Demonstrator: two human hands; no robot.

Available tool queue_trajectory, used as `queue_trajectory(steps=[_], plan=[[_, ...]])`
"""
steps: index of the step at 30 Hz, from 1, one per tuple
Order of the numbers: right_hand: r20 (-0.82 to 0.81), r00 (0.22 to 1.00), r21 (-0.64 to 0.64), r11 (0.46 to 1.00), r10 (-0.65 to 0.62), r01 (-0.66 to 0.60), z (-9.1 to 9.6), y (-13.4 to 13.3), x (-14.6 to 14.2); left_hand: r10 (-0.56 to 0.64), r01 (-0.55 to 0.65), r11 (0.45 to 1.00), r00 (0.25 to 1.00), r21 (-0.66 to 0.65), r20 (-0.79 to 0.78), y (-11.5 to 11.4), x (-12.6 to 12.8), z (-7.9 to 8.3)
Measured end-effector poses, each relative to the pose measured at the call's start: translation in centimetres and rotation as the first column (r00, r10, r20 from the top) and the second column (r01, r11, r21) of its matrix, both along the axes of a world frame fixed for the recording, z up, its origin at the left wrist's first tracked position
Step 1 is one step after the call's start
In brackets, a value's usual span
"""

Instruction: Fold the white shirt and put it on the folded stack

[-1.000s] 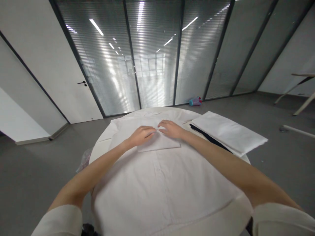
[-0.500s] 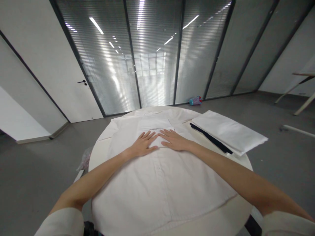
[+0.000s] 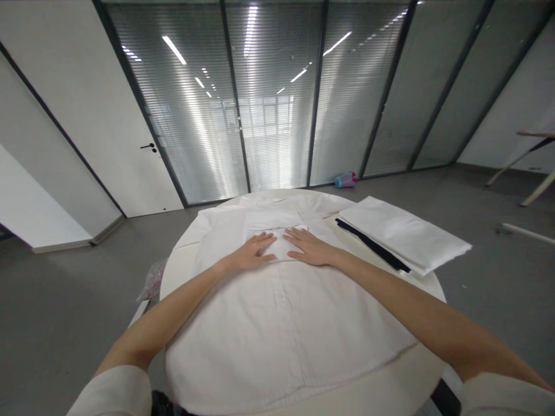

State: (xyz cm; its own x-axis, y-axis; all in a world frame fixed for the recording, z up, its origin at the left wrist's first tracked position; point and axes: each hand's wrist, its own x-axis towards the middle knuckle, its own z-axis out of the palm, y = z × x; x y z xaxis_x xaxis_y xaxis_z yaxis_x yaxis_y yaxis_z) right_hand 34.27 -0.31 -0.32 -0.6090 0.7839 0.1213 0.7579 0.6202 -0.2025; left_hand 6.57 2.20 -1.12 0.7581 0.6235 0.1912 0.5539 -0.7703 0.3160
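A white button-up shirt (image 3: 243,329) lies spread over a round white table (image 3: 399,370), its hem towards me and a line of buttons down its middle. Across its upper part lies a white rectangular piece (image 3: 281,252), whose exact kind I cannot tell. My left hand (image 3: 254,252) rests on the left side of this piece, fingers stretched out. On the piece's right side my right hand (image 3: 310,247) lies flat with its fingers spread. The fingertips of both hands point towards each other, a small gap apart. Neither hand grips anything.
Folded white cloth or sheets (image 3: 403,231) lie at the table's right edge, over a black strip (image 3: 373,245). A clear plastic bag (image 3: 154,280) is beside the table's left side. A blue and pink container (image 3: 346,180) lies on the floor by the glass wall.
My left hand has shifted slightly, and the gap between the two hands' fingertips has widened a little. My right hand stays nearly in place. The view has moved slightly.
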Motion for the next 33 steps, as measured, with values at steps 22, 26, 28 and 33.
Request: queue_trajectory(steps=[22,26,28,33], plan=[[-0.077,0.989,0.233,0.967,0.124,-0.103,3.3,0.1,3.7,0.181,-0.234,0.926,0.964,0.298,0.196,-0.4,-2.0,2.1],[-0.186,0.975,0.176,0.981,0.118,-0.085,0.7,2.3,4.3,-0.005,-0.013,0.972,0.997,0.234,0.075,-0.2,-2.5,2.3],[-0.16,0.981,0.16,0.984,0.109,-0.083,-0.2,2.8,4.3,-0.098,0.102,0.979,0.995,0.179,-0.03,-0.5,-2.8,3.0],[-0.085,0.993,0.2,0.978,0.083,-0.064,-0.5,2.8,4.3,-0.035,0.061,0.973,0.992,0.222,-0.118,-0.9,-4.4,4.8]])
